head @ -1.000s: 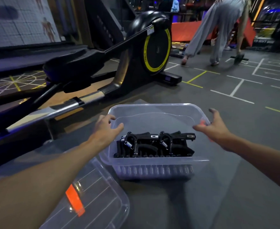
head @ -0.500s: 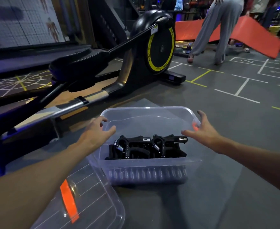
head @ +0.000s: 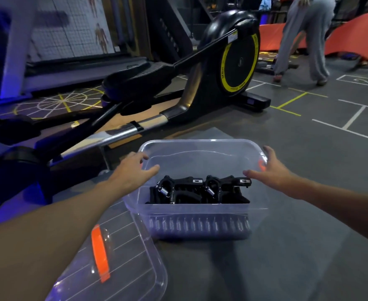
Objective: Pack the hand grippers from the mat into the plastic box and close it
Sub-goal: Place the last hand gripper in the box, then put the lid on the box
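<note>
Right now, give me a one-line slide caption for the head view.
Left hand and right hand flank the open plastic box of hand grippers; lid lies beside it.

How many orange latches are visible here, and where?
2. One orange latch is on the lid lying at lower left; a second latch is at the plastic box's right end, by the right hand. Another may hide behind the left hand.

hand grippers (head: 198, 190) in plastic box (head: 200, 210), lid (head: 122, 263) front-left
</note>
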{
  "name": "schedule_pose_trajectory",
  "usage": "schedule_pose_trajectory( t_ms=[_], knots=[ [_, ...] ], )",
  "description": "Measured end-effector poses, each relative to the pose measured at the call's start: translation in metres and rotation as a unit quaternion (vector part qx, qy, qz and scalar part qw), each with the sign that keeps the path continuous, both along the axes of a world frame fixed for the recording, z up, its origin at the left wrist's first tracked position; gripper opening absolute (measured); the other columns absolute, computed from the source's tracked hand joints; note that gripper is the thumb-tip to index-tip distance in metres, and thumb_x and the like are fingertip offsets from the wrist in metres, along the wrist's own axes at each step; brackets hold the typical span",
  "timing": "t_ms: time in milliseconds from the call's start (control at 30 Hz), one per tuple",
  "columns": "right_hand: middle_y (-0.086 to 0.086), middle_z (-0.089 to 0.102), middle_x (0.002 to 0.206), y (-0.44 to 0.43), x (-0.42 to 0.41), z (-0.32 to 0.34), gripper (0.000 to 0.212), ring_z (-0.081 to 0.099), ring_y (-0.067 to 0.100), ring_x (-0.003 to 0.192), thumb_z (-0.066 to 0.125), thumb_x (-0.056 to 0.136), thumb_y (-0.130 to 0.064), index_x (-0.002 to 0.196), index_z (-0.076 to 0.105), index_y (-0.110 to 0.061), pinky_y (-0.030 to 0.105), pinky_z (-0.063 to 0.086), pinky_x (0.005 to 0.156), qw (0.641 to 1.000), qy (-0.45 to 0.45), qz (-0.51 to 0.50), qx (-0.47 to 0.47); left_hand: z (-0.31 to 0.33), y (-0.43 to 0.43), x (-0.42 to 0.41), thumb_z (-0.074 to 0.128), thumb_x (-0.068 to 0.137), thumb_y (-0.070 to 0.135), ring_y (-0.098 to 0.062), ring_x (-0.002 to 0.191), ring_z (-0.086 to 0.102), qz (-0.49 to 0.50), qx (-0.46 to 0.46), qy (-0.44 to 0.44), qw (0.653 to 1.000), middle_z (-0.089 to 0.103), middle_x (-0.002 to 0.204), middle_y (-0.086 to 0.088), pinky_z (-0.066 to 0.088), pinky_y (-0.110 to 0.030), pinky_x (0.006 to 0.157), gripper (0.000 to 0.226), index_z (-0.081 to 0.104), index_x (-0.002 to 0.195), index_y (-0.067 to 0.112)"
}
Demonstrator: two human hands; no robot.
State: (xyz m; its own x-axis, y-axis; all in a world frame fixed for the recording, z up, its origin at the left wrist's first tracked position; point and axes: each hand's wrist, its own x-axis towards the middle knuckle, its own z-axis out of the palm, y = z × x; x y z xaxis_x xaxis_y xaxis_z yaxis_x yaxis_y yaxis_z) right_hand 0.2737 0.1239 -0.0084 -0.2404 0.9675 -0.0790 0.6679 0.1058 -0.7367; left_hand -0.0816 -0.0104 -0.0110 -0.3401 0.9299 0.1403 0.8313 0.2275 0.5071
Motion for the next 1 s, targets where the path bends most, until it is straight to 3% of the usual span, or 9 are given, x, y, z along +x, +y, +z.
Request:
schedule_pose_trajectory(
  t_ms=[100,167,267,400,533,667,767,900,1000],
  knots=[
    [0.01,0.049,0.139,-0.009,-0.017,0.013,0.078,0.045,0.033,0.128,0.061,0.084,-0.054,0.146,0.023,-0.025,0.047,0.031,0.105,0.984,-0.166,-0.053,0.03,0.009,-0.007,-0.004,0.058,0.086,0.058,-0.017,0.102,0.053,-0.007,-0.003,0.007,1.0,0.048,0.115,0.002,0.046,-0.037,0.088,0.056,0.054,0.127,0.021],
    [0.01,0.046,0.141,-0.026,-0.039,0.027,0.066,0.039,0.033,0.132,0.055,0.086,-0.051,0.142,0.033,-0.023,0.047,0.027,0.108,0.971,-0.213,-0.042,0.101,0.018,-0.014,-0.012,0.056,0.083,0.062,-0.018,0.098,0.056,-0.006,0.013,0.005,1.0,0.053,0.114,-0.001,0.049,-0.039,0.089,0.06,0.056,0.124,0.019],
    [0.001,0.058,0.122,-0.07,-0.085,0.049,0.046,0.051,0.023,0.117,0.057,0.089,-0.036,0.131,0.047,-0.02,0.043,0.039,0.103,0.966,-0.119,0.079,0.213,0.031,-0.035,-0.028,0.05,0.078,0.067,-0.019,0.096,0.058,0.015,0.03,-0.006,0.999,0.06,0.111,-0.003,0.051,-0.04,0.088,0.064,0.06,0.117,0.017],
    [-0.003,0.065,0.091,-0.155,-0.144,0.056,0.028,0.062,0.014,0.081,0.061,0.092,-0.023,0.119,0.051,-0.022,0.031,0.052,0.074,0.945,0.015,0.303,0.124,0.028,-0.086,-0.057,0.052,0.089,0.052,-0.019,0.085,0.06,0.07,-0.006,-0.002,0.998,0.063,0.091,0.001,0.05,-0.037,0.075,0.036,0.061,0.1,0.019],
    [-0.001,0.064,0.097,-0.212,-0.19,0.005,0.03,0.062,0.017,0.087,0.061,0.091,-0.026,0.119,0.055,-0.016,0.032,0.052,0.079,0.916,-0.027,0.398,0.05,-0.01,-0.152,-0.088,0.053,0.085,0.055,-0.024,0.086,0.06,0.139,-0.078,-0.005,0.987,0.063,0.095,-0.004,0.048,-0.035,0.077,0.04,0.06,0.103,0.019],
    [0.004,0.061,0.116,-0.228,-0.215,-0.066,0.035,0.059,0.024,0.106,0.059,0.087,-0.036,0.117,0.059,-0.018,0.039,0.05,0.092,0.923,-0.134,0.36,-0.025,-0.075,-0.211,-0.089,0.06,0.089,0.034,-0.029,0.087,0.059,0.207,-0.123,-0.069,0.968,0.064,0.101,-0.014,0.044,-0.031,0.075,0.028,0.06,0.102,0.01],
    [0.007,0.052,0.131,-0.224,-0.218,-0.104,0.055,0.051,0.03,0.122,0.057,0.078,-0.05,0.127,0.053,-0.024,0.041,0.043,0.103,0.93,-0.2,0.303,-0.062,-0.126,-0.245,-0.084,0.06,0.09,0.034,-0.037,0.1,0.061,0.244,-0.166,-0.104,0.95,0.054,0.12,-0.023,0.049,-0.036,0.085,0.041,0.056,0.121,0.007],
    [0.007,0.049,0.13,-0.218,-0.216,-0.13,0.059,0.051,0.025,0.121,0.061,0.083,-0.044,0.136,0.043,-0.024,0.033,0.043,0.101,0.951,-0.135,0.236,-0.148,-0.154,-0.253,-0.068,0.058,0.091,0.036,-0.037,0.095,0.061,0.263,-0.187,-0.156,0.934,0.037,0.111,-0.011,0.053,-0.04,0.084,0.04,0.048,0.122,0.013],
    [0.007,0.055,0.125,-0.213,-0.217,-0.144,0.057,0.058,0.025,0.11,0.066,0.082,-0.035,0.133,0.045,-0.022,0.035,0.049,0.094,0.956,-0.106,0.218,-0.165,-0.158,-0.249,-0.071,0.061,0.082,0.039,-0.036,0.089,0.063,0.301,-0.14,-0.188,0.924,0.051,0.111,-0.015,0.054,-0.038,0.077,0.049,0.049,0.121,0.013]
  ],
)
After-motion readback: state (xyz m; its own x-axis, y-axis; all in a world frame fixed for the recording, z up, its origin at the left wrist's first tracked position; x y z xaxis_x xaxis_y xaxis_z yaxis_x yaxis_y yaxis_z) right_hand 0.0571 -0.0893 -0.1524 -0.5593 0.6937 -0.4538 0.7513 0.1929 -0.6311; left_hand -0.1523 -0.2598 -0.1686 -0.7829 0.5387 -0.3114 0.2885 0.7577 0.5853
